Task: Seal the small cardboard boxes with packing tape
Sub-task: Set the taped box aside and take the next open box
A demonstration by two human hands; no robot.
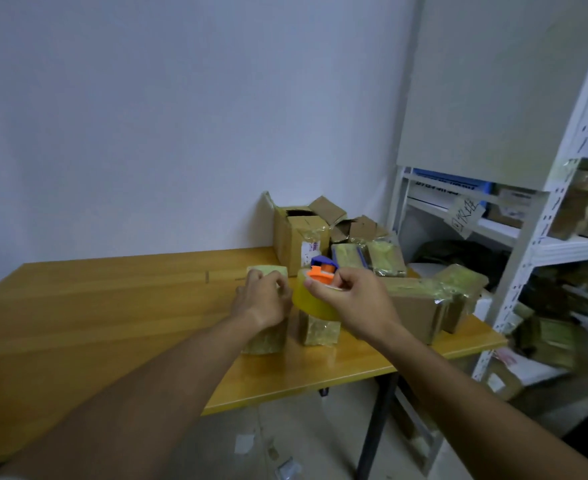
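The tape roll [315, 301] is gripped in the right hand [351, 299]. Left of the roll, a small box [268, 271] is held steady under the left hand's [261, 299] curled fingers. The box is judged light and stiff; its edges should be gripped.

Wooden table [112, 306]: taped small boxes [320, 332], opened cartons [297, 237] at rear.

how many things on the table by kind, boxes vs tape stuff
Cardboard boxes, open and untaped: 2, the tall open box and the low open box
Boxes wrapped in tape: 7, one under the left hand
Tape rolls with dispenser: 1, the tape roll held by the right hand
Total: 10
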